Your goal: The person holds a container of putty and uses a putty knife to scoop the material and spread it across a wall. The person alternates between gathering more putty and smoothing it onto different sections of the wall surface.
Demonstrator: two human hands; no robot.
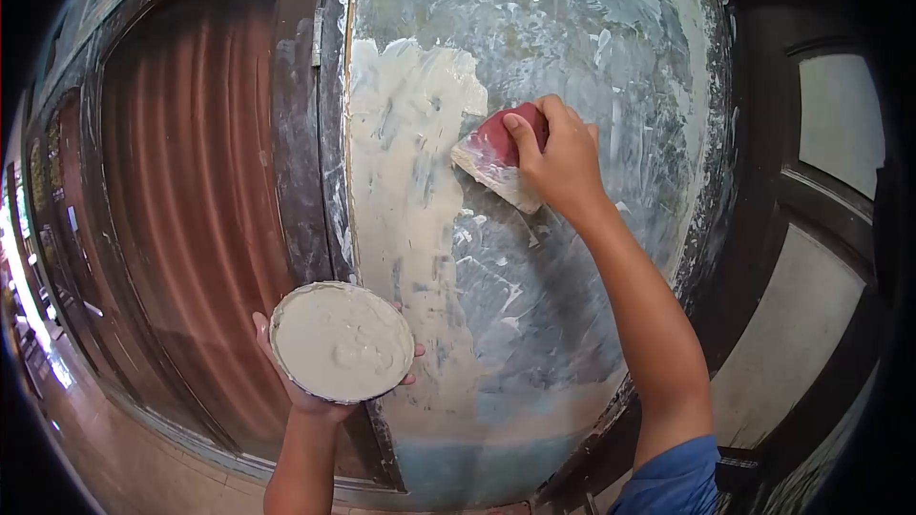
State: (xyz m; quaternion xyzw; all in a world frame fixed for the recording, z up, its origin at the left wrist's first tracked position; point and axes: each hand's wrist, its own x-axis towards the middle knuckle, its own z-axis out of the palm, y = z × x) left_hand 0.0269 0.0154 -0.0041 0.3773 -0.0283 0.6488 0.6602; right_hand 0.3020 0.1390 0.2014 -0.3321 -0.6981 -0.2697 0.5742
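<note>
My right hand (565, 153) is closed around a red putty spreader (497, 140), thumb on its near face. Pale putty coats the spreader's wide lower edge, which is tilted close against the wall (572, 296). Beside it on the left, a band of cream putty (405, 162) covers the wall from above the spreader down to its lower part. My left hand (320, 404) supports a round bowl of putty (342, 341) from below, its fingertips showing around the right rim. Cream putty with a lumpy surface fills the bowl.
A dark-framed door with a reddish-brown curtain (196, 133) behind its pane stands to the left. On the right is a dark door (763, 162) with pale panels. A tiled floor (143, 458) shows at lower left.
</note>
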